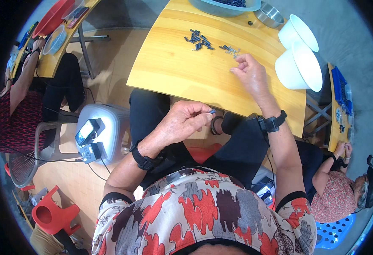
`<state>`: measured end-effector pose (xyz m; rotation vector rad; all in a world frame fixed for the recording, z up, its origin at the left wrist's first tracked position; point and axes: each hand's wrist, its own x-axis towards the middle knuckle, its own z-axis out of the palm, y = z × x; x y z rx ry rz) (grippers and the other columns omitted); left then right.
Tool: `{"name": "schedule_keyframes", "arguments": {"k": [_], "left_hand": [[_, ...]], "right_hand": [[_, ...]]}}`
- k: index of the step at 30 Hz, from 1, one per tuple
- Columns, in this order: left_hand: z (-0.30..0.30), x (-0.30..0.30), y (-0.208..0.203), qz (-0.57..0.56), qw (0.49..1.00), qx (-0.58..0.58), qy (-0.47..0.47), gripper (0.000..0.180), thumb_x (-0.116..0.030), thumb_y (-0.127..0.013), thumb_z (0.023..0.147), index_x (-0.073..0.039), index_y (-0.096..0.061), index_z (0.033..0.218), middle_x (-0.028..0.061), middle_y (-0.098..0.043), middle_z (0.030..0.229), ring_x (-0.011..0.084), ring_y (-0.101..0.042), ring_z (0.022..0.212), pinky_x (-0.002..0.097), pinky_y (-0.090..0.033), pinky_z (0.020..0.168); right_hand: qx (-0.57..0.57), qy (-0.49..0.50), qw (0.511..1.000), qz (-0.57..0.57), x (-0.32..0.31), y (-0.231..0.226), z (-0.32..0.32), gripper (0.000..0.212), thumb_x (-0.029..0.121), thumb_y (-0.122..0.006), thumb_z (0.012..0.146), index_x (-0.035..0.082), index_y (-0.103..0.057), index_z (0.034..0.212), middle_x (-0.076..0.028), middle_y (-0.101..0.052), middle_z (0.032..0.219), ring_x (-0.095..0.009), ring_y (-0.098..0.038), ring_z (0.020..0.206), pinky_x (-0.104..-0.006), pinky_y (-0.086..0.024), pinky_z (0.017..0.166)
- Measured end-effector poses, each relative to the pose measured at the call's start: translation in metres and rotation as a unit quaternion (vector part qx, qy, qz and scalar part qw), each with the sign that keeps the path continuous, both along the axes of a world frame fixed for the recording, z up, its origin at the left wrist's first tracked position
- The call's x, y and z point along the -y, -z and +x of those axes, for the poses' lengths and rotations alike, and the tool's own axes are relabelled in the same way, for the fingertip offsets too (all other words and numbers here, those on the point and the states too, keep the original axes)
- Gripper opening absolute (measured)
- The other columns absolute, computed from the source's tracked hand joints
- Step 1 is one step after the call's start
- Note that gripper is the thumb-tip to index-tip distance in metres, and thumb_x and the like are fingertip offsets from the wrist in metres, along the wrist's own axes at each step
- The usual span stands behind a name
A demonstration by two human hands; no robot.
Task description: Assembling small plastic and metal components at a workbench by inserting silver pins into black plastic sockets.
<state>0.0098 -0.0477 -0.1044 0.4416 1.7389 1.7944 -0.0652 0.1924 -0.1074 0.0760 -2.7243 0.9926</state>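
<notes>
My left hand (182, 123) is closed in front of the table's near edge. Between thumb and forefinger it pinches a small dark cylindrical piece (212, 111), whose end sticks out to the right. Over the wooden tabletop (173, 63), my right hand (250, 74) is bent with thumb and fingertips brought together; whatever they pinch is too small to make out. Just beyond those fingertips lies a little heap of small silvery pieces (234, 52), with a few dark ones at its left side. Farther left on the table is a loose pile of small dark pieces (198, 40).
At the table's far edge stand a basin (218, 9) of dark pieces and a metal bowl (269, 16). Two white tubs (299, 66) are at the right edge. People sit at side tables left and right. A grey stool (105, 127) with devices stands at my left.
</notes>
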Motion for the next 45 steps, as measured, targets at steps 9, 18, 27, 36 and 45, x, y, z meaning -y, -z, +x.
{"name": "schedule_keyframes", "arguments": {"k": [9, 18, 27, 36, 45], "left_hand": [[-0.002, 0.002, 0.004, 0.013, 1.000, -0.025, 0.001, 0.017, -0.015, -0.055, 0.089, 0.000, -0.063, 0.093, 0.0003, -0.060, 0.073, 0.0036, -0.052, 0.060, 0.0188, -0.045, 0.055], [-0.006, -0.003, 0.002, 0.002, 1.000, 0.002, 0.007, 0.016, -0.013, -0.056, 0.089, 0.000, -0.063, 0.095, 0.0001, -0.060, 0.074, 0.0037, -0.052, 0.061, 0.0187, -0.045, 0.055], [-0.010, -0.007, -0.009, -0.013, 1.000, 0.015, 0.010, 0.016, -0.013, -0.056, 0.089, 0.000, -0.063, 0.094, 0.0001, -0.060, 0.074, 0.0037, -0.052, 0.061, 0.0185, -0.045, 0.056], [-0.004, -0.010, -0.008, 0.012, 1.000, -0.001, 0.006, 0.016, -0.013, -0.056, 0.089, 0.000, -0.062, 0.094, 0.0000, -0.061, 0.074, 0.0037, -0.052, 0.062, 0.0187, -0.045, 0.056], [-0.006, -0.009, -0.017, -0.014, 0.999, 0.026, 0.022, 0.020, -0.019, -0.057, 0.089, -0.001, -0.063, 0.093, -0.0006, -0.060, 0.074, 0.0041, -0.051, 0.063, 0.0190, -0.043, 0.058]], "right_hand": [[0.008, 0.039, 0.998, 0.043, -0.020, 0.001, -0.017, 0.028, 0.013, -0.072, 0.070, 0.006, -0.060, 0.094, -0.009, -0.059, 0.070, -0.023, -0.059, 0.064, -0.0337, -0.048, 0.061], [-0.001, 0.028, 0.995, 0.094, -0.029, 0.001, -0.026, 0.021, 0.017, -0.069, 0.073, 0.005, -0.062, 0.090, -0.012, -0.063, 0.077, -0.028, -0.061, 0.070, -0.0373, -0.049, 0.065], [-0.039, -0.003, 0.991, 0.130, -0.040, 0.002, -0.029, 0.012, 0.013, -0.067, 0.072, 0.003, -0.061, 0.073, -0.013, -0.063, 0.072, -0.030, -0.062, 0.068, -0.0369, -0.049, 0.062], [-0.015, 0.013, 0.999, 0.044, -0.040, -0.003, -0.015, 0.005, 0.005, -0.060, 0.073, 0.002, -0.058, 0.076, -0.014, -0.062, 0.072, -0.030, -0.062, 0.066, -0.0362, -0.049, 0.060], [-0.041, -0.133, 0.990, -0.039, 0.005, -0.034, 0.046, 0.012, 0.007, -0.052, 0.086, 0.000, -0.061, 0.089, -0.015, -0.062, 0.082, -0.025, -0.060, 0.074, -0.0322, -0.047, 0.065]]}}
